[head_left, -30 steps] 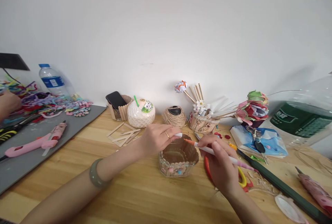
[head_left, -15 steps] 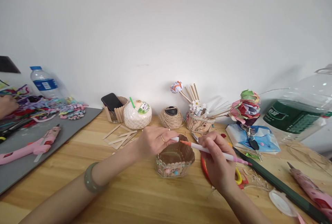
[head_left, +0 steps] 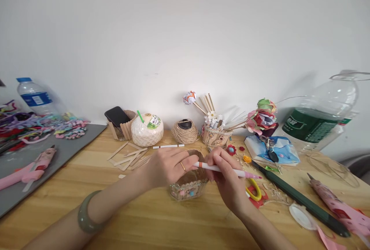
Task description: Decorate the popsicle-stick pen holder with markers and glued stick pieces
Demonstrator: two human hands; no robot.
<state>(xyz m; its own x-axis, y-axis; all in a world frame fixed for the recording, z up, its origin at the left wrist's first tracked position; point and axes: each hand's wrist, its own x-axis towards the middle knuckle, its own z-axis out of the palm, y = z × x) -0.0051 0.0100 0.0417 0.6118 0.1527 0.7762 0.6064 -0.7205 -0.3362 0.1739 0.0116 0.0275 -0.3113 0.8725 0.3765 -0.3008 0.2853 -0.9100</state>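
A white double-ended marker [head_left: 239,173] lies slantwise in my right hand [head_left: 229,180], whose fingers are closed round its barrel. Its bare pink tip points right. On the other end, the white cap [head_left: 197,164] is pinched by my left hand [head_left: 170,164] and sits against the orange band, so the orange tip is hidden. Below both hands stands a small craft-stick basket [head_left: 187,193] trimmed with beads and pompoms, partly covered by my hands. Another white marker [head_left: 168,146] lies on the table behind my left hand.
Loose craft sticks [head_left: 130,156], a coconut [head_left: 147,129] and a twine ball [head_left: 185,131] lie at the back. Yellow-handled scissors [head_left: 256,191], a long dark green stick [head_left: 303,200] and a pink glue gun [head_left: 338,207] are right. Another glue gun [head_left: 31,171] rests on the grey mat.
The cap and the marker's orange end, apart before, have come together, covering the orange tip. The view has turned a little to the right, and the other person's hand at far left has left it.
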